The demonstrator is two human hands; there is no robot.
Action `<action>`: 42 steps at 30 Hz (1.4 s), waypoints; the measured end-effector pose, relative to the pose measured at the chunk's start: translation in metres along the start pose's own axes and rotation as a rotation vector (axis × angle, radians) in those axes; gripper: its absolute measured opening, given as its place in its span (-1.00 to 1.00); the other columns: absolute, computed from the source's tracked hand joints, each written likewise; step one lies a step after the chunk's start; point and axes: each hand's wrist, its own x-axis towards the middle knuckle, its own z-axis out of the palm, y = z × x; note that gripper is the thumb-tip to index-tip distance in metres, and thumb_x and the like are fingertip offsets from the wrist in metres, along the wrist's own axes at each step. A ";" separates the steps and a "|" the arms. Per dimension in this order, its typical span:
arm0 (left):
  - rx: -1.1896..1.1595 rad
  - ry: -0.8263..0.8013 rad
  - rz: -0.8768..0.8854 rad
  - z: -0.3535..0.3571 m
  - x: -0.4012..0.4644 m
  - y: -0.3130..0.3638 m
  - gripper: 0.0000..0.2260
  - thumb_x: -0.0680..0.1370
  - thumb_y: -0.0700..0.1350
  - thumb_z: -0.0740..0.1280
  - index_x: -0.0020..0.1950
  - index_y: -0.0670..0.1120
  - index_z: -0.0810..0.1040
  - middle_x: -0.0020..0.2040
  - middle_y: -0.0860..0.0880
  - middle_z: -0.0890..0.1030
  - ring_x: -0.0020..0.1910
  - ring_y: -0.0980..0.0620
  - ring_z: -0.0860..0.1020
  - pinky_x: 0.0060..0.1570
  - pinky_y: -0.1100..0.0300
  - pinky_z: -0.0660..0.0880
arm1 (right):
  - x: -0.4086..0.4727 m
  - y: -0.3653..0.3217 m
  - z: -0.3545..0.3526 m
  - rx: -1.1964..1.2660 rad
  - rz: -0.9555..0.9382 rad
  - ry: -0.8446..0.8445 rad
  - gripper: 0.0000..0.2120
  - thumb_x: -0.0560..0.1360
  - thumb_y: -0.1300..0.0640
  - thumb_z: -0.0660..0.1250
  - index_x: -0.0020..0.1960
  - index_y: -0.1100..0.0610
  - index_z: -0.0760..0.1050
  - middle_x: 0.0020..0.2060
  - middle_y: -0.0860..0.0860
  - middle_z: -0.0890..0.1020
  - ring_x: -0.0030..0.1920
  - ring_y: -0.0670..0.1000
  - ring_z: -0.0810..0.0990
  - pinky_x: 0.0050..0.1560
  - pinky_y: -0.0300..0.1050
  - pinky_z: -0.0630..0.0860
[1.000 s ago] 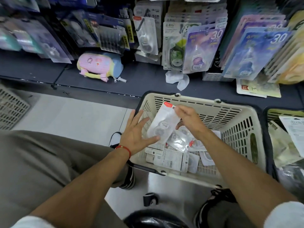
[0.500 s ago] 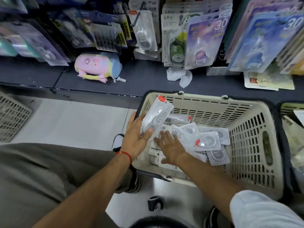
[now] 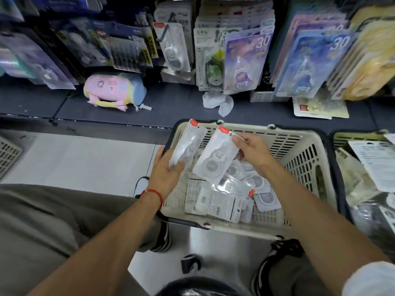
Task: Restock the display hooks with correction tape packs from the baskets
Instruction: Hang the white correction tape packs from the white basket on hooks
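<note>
Two correction tape packs are up in the air over the basket (image 3: 299,146). The left hand (image 3: 165,176) holds one pack (image 3: 188,144) by its bottom end, with the thumb curled over the front and the fingers behind it. The right hand (image 3: 252,151) pinches the second pack (image 3: 215,155) by its top edge, close to the red tag. So each grip is closed on one pack, and neither hand is free. The two packs are just beside each other, both tilted the same way with the red tags up.

More packs (image 3: 226,197) lie in a loose pile at the bottom of the basket, some face up and some face down. Another basket (image 3: 359,137) stands to the right with other goods in it.

I think this is the picking step. The person is gathering packs, and nothing is going on a hook yet. A hook (image 3: 163,32) on the display above already has a pack of the same kind on it, so that looks like the right place.

The next move likely calls for stacking the two packs in one hand, with the holes near the red tags lined up. Then the hands must lift them to the hook and slide the holes over its tip. The packs are shiny and may slip.
</note>
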 end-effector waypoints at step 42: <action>-0.401 0.333 -0.112 0.025 -0.018 0.055 -0.79 0.55 0.00 0.47 0.14 0.04 0.55 -0.03 0.06 0.66 -0.03 -0.01 0.65 -0.17 0.20 0.51 | -0.063 -0.072 -0.049 -0.085 0.185 -0.200 -0.77 0.58 0.02 0.38 0.00 0.21 0.62 0.09 0.13 0.68 0.10 0.14 0.62 0.15 0.00 0.53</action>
